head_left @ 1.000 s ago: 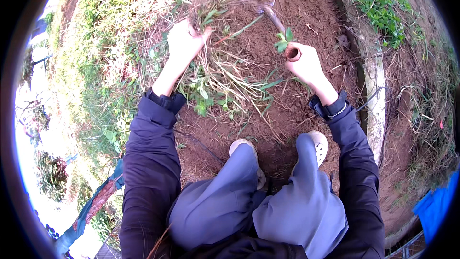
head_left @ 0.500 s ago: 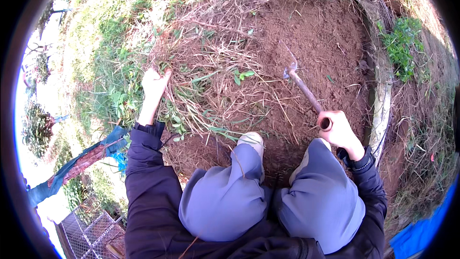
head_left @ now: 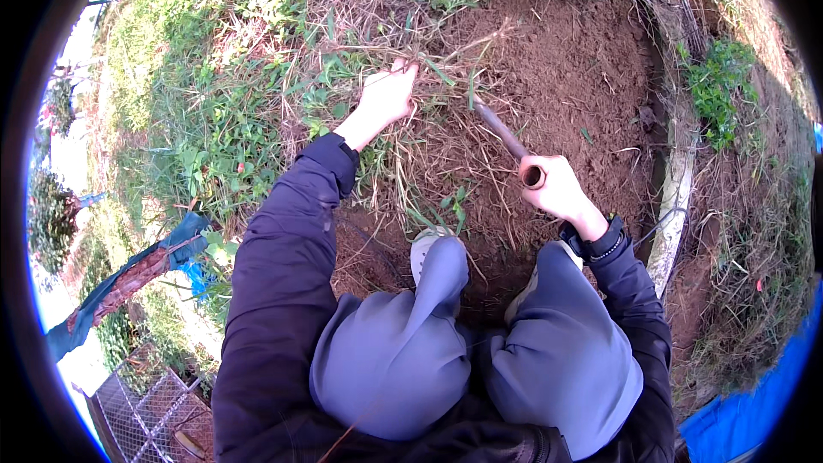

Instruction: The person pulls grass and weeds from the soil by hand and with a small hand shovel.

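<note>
My left hand (head_left: pixel 387 96) is closed on a tuft of grass and weeds (head_left: pixel 411 53), with dry stalks sticking out past the fingers to the right. It is held over the mat of dry grass in front of me. My right hand (head_left: pixel 557 187) grips the end of a short-handled hoe (head_left: pixel 501 130), whose brown handle points forward and left. Its metal head is mostly hidden among stalks close to my left hand. Loose straw and cut weeds (head_left: pixel 429 154) lie between the hands and my shoes.
Bare brown soil (head_left: pixel 574 60) spreads ahead to the right, bordered by a pale plank-like edge (head_left: pixel 673 206). Green weeds (head_left: pixel 231 146) grow at the left. A wire mesh panel (head_left: pixel 150 411) stands lower left, and blue sheeting (head_left: pixel 737 420) lies lower right. My knees are bent close in front.
My left hand has moved right and forward, now holding the tuft nearer the hoe. My right hand has shifted left and forward with the hoe, its head now among the stalks.
</note>
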Available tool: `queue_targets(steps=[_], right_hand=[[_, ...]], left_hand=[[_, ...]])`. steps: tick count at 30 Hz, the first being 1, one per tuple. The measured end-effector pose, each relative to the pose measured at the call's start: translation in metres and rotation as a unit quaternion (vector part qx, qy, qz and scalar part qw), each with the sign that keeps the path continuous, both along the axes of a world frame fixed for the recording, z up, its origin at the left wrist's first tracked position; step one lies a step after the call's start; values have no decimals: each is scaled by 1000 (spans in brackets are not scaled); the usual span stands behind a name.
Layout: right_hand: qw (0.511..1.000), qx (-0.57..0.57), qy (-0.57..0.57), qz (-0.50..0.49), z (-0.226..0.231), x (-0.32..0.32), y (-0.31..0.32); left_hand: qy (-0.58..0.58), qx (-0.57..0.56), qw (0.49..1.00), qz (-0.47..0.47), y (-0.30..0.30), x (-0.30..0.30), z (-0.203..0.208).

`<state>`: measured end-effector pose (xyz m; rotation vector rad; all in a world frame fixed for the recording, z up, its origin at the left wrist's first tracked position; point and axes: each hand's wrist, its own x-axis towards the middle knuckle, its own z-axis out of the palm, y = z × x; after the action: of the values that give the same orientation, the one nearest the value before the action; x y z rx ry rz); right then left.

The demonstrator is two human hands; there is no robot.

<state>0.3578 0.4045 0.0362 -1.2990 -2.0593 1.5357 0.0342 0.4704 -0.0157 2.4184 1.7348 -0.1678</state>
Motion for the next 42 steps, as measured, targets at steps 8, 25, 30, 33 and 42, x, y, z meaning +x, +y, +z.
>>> queue_targets(steps=[8, 25, 30, 33, 42], right_hand=[[996, -1, -88, -11, 48, 93, -72], [998, 44, 36, -19, 6, 21, -20], [998, 13, -5, 58, 13, 69, -67], [993, 100, 4, 59, -13, 26, -48], [1000, -23, 20, -8, 14, -28, -13]], left_hand=[[86, 9, 993, 75, 8, 6, 9], [211, 39, 960, 180, -52, -135, 157], [97, 107, 975, 171, -75, -156, 156], [69, 76, 988, 116, -63, -130, 140], [24, 20, 996, -87, -15, -37, 48]])
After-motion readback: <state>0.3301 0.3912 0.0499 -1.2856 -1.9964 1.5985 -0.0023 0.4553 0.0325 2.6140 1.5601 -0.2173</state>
